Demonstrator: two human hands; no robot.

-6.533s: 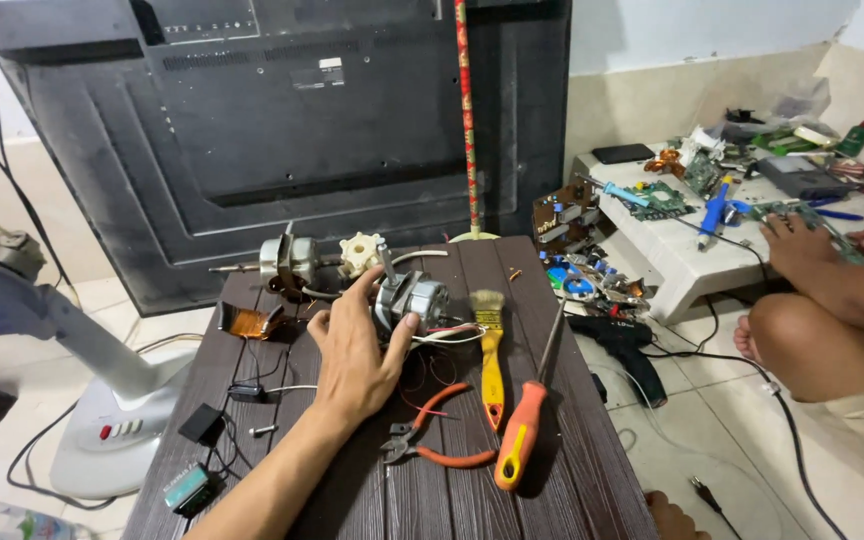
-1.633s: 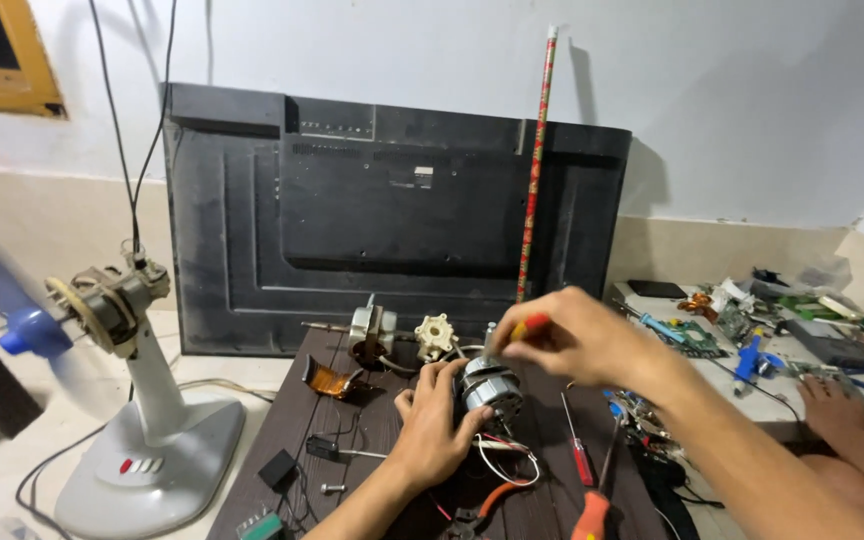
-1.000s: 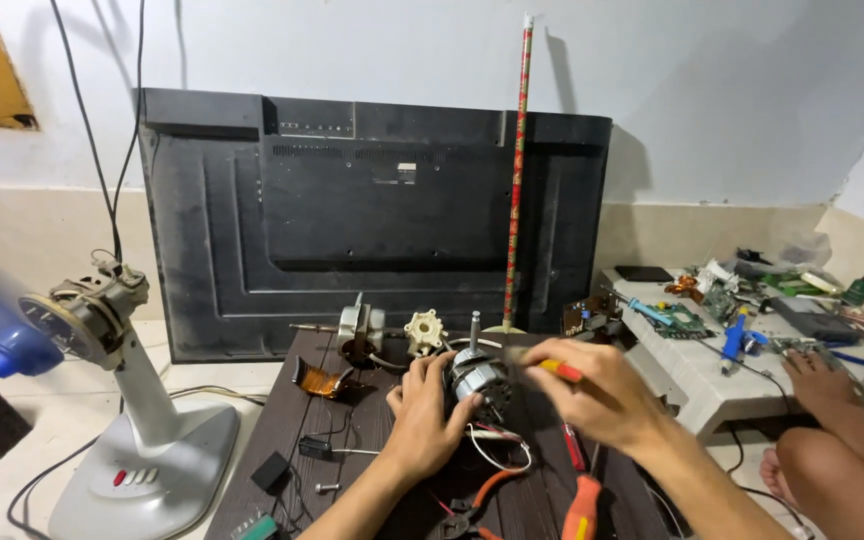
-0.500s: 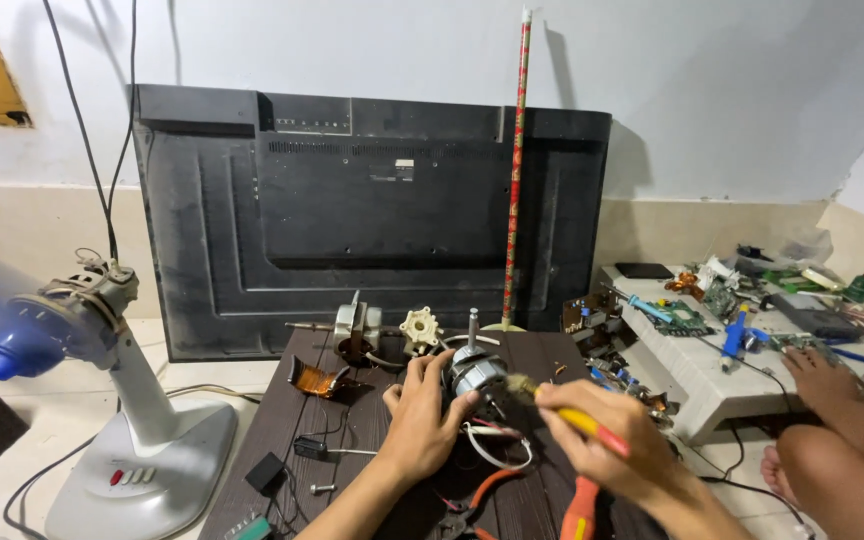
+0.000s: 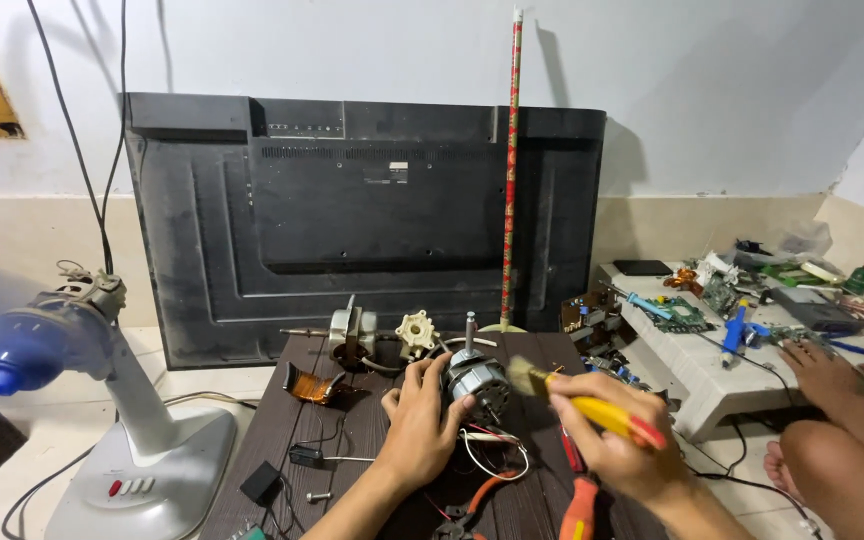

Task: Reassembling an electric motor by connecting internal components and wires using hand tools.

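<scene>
Yellow-handled brush clamped in right hand, bristles at fan motor w/ left hand clasped round it on bench: dusting step, next prob needs motor turned.

- We see our left hand gripping the fan motor on the dark table
- Our right hand holds a yellow-handled brush just beside the motor

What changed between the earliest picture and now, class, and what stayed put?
The right hand has taken up the yellow-handled brush from the table and holds its bristles at the motor. The left hand moved from flat beside the motor to gripping it. The orange-handled screwdriver and pliers stayed.
</scene>
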